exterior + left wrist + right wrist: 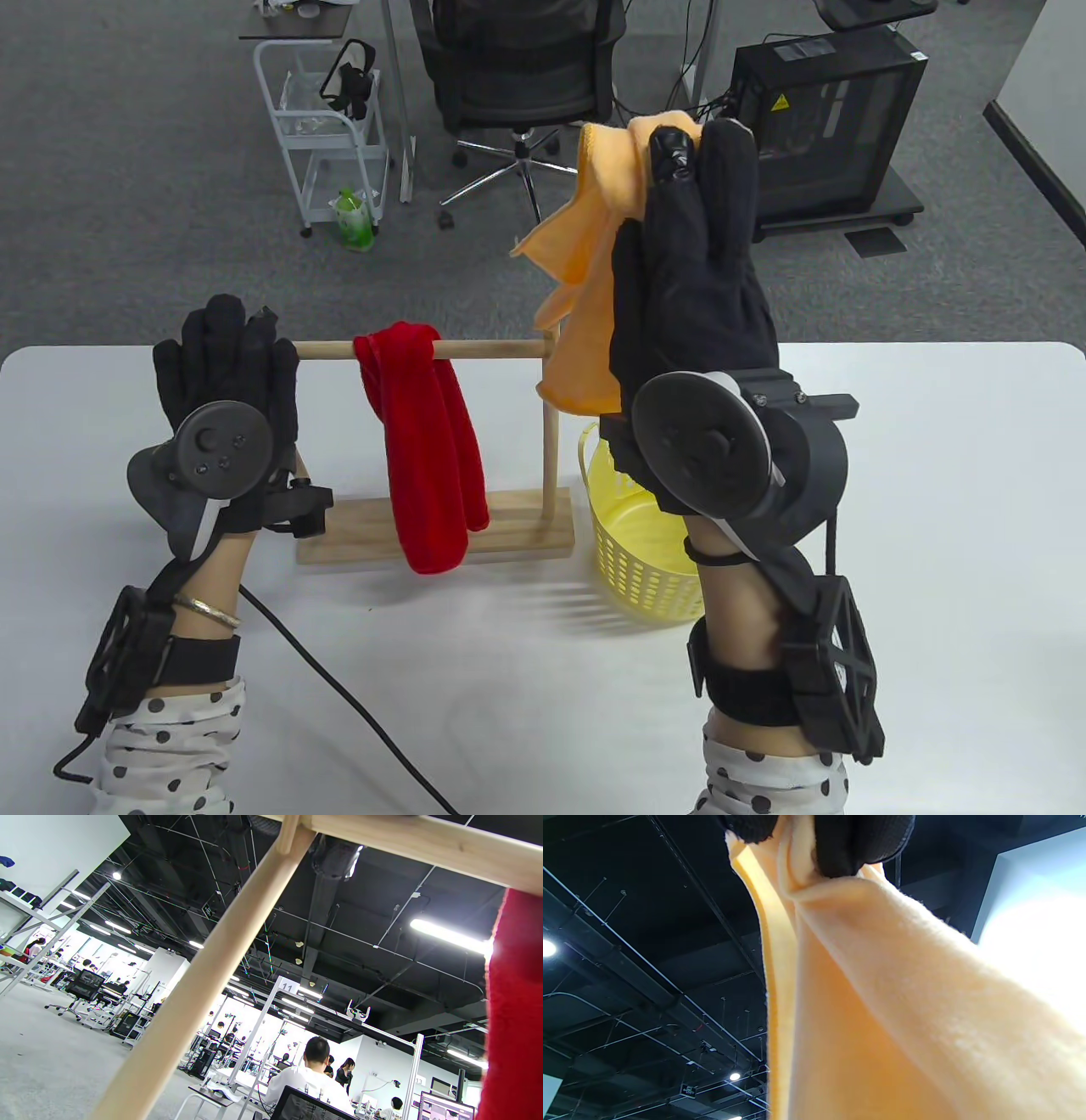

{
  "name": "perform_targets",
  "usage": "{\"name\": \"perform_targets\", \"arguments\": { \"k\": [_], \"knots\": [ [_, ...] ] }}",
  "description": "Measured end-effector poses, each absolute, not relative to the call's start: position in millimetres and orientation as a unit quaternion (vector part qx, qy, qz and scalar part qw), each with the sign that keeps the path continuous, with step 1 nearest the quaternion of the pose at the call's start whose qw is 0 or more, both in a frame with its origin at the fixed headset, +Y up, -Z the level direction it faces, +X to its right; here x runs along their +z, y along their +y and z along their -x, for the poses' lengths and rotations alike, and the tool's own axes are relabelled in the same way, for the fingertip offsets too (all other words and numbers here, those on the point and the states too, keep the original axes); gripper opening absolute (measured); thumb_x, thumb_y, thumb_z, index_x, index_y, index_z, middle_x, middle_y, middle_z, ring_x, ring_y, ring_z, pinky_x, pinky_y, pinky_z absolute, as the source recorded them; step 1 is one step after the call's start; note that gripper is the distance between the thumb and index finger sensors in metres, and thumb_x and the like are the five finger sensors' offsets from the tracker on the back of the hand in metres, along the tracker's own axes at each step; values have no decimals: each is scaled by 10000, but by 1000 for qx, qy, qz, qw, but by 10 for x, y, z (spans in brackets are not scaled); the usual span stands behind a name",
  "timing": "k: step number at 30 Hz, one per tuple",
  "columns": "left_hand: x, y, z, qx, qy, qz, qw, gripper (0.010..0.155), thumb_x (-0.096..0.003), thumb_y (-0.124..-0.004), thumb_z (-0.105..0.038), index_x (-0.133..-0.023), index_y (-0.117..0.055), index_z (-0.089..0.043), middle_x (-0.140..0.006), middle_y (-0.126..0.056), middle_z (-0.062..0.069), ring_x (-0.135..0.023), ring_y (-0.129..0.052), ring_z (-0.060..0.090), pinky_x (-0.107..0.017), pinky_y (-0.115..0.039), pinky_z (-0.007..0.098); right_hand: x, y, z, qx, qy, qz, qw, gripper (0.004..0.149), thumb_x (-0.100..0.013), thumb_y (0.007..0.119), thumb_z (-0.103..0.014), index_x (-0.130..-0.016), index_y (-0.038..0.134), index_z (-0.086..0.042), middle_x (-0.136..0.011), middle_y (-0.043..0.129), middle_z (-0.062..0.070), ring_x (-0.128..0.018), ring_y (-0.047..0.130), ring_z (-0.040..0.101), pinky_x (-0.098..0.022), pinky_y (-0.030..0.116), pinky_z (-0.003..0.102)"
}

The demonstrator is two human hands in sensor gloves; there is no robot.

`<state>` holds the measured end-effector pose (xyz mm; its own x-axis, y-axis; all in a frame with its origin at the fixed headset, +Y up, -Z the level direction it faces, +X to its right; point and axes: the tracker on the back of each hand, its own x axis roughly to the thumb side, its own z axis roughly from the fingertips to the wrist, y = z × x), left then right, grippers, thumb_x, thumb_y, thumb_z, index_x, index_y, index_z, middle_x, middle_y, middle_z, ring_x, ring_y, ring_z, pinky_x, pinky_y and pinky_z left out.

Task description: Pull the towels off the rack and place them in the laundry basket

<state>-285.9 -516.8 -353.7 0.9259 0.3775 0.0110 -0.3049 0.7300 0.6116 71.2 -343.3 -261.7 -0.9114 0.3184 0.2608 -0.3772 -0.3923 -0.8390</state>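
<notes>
My right hand (679,157) is raised high above the table and pinches an orange towel (594,255), which hangs free of the rack. The right wrist view shows black fingers (840,844) clamped on that towel's (882,1005) top fold. A red towel (428,441) is draped over the rod of the wooden rack (492,348). My left hand (229,340) wraps over the rack's left end and hides the left post. In the left wrist view the post (191,984) and the red towel (515,1005) show, with no fingers visible. A yellow laundry basket (628,543) stands right of the rack, below my right wrist.
The rack's flat wooden base (509,531) sits mid-table. A black cable (339,679) runs across the white table (950,509) from my left wrist. Beyond the far edge stand an office chair (517,76), a white cart (327,127) and a black computer case (823,110).
</notes>
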Motion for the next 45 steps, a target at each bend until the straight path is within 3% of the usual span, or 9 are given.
{"name": "perform_targets", "arguments": {
  "k": [12,16,25,32,38,45],
  "knots": [
    [-3536,-5171,2857,185,57,-320,928,621,-650,-463,-553,-1141,-690,-250,-1294,-478,-67,-1226,-397,180,-954,-166,399,-2593,-3544,-1031,847,-512,16,145,588,-631,653,-392,-1172,507,-216,-1210,387,122,-1030,733,233,-803,665,353],
    [-3531,-5174,2854,184,57,-320,928,619,-649,-462,-554,-1141,-690,-255,-1294,-477,-65,-1225,-399,179,-954,-167,398,-2696,-3777,-1106,868,-473,17,149,616,-629,653,-429,-1180,492,-207,-1215,366,137,-1037,718,262,-806,649,380],
    [-3522,-5182,2853,184,55,-320,928,620,-650,-460,-553,-1142,-688,-253,-1295,-472,-65,-1225,-394,179,-953,-163,398,-3006,-4586,-1222,923,-344,14,172,614,-628,643,-438,-1175,503,-198,-1211,386,149,-1019,740,284,-794,654,402],
    [-3525,-5186,2853,185,56,-320,927,621,-649,-457,-554,-1145,-679,-256,-1297,-466,-66,-1227,-387,176,-954,-158,396,-3146,-5130,-1203,960,-249,0,124,621,-627,637,-449,-1178,502,-196,-1213,391,153,-1010,748,300,-788,641,432],
    [-3530,-5190,2852,186,56,-320,927,621,-648,-455,-555,-1145,-678,-256,-1297,-463,-70,-1228,-383,175,-953,-155,395,-3203,-5421,-1166,977,-192,2,94,567,-624,598,-490,-1137,648,-253,-1210,547,71,-969,780,313,-748,646,483],
    [-3533,-5192,2853,187,56,-321,927,620,-649,-451,-555,-1147,-671,-259,-1298,-458,-71,-1229,-377,175,-953,-150,394,-3229,-5534,-1147,982,-184,2,50,586,-619,585,-508,-1146,638,-260,-1200,589,65,-1008,730,306,-764,617,489]
  ]
}}
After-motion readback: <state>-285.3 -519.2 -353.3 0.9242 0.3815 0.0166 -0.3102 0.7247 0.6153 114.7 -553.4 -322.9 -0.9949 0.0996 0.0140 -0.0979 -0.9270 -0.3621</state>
